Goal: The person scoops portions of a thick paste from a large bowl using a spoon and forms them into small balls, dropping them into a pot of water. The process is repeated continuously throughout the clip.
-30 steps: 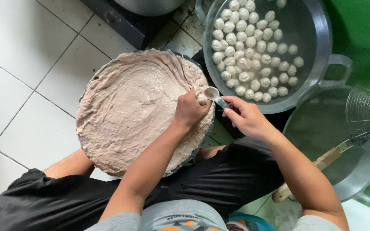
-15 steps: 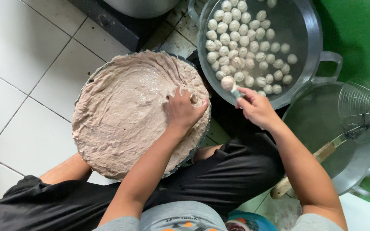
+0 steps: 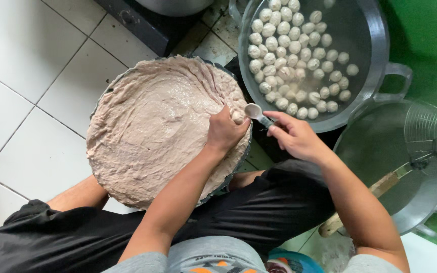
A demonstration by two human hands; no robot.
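Paste [image 3: 153,126] fills basin, rim mostly hidden | left hand [image 3: 224,132] squeezes paste lump at 3 o'clock | right hand [image 3: 294,137] pinches spoon [image 3: 255,112], handle hidden | meatballs [image 3: 294,55] in pan [image 3: 375,60], 1 o'clock, top cut off

Pinkish-grey paste [image 3: 153,126], pale balls [image 3: 299,55], white tiles [image 3: 21,60].

No packages, labels, signs or screens show anywhere in this view.
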